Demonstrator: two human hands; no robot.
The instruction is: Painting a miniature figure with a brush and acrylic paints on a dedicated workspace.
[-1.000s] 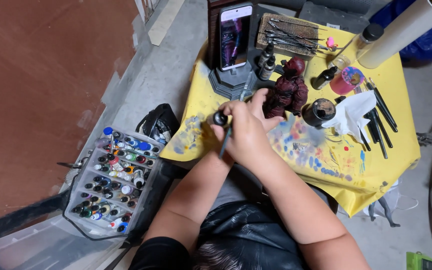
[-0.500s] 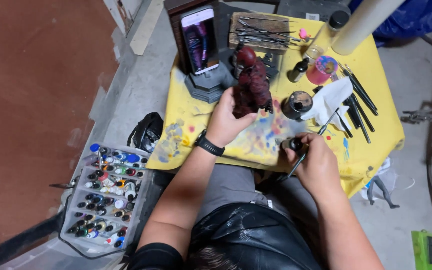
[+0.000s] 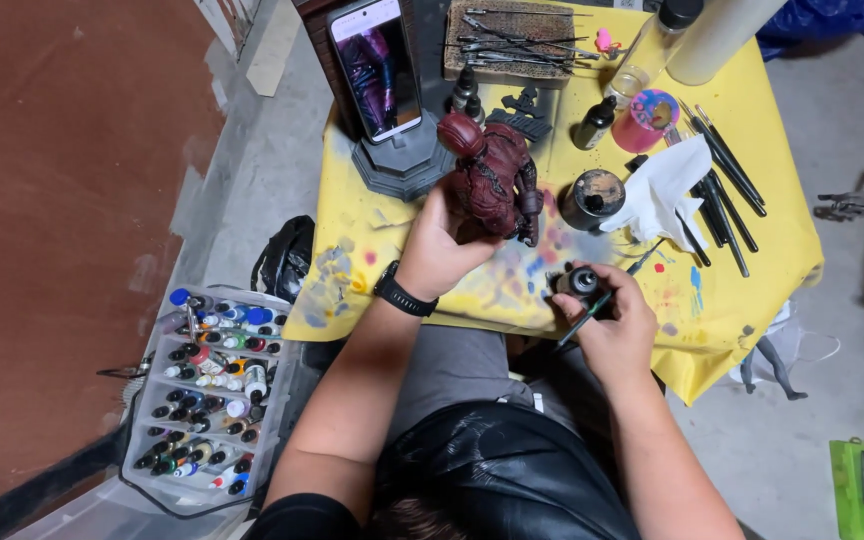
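Right hand [image 3: 612, 325], at the near edge of the table [image 3: 752, 290]: fingers closed around a small dark bottle [image 3: 580, 282] and a thin brush [image 3: 607, 297], the brush slanting from the palm up toward the table's middle. Left hand [image 3: 442, 245], wearing a black wristband [image 3: 404, 290], also near the front edge, left of centre: fingers clamped on the lower part of a dark red figure [image 3: 497, 180], which is held tilted above the paint-stained yellow cover. Just right of the figure, a round dark jar [image 3: 593, 196] stands on the cover, touching a crumpled white tissue [image 3: 664, 188]. Black brushes [image 3: 722, 185] lie in a loose fan toward the right edge. Behind the jar, a pink cup [image 3: 644, 118] and a small dropper bottle [image 3: 594, 122]. Toward the far left corner, a phone [image 3: 377, 65] stands upright on a grey base [image 3: 402, 165]. At the far edge, a brown tray [image 3: 517, 40] carries thin metal tools; a clear bottle [image 3: 652, 50] and a white tube [image 3: 717, 35] lean beside it. On the floor to the left of the table, an open box [image 3: 207, 395] holds rows of small paint bottles, with a black bag [image 3: 287, 255] just beyond it.
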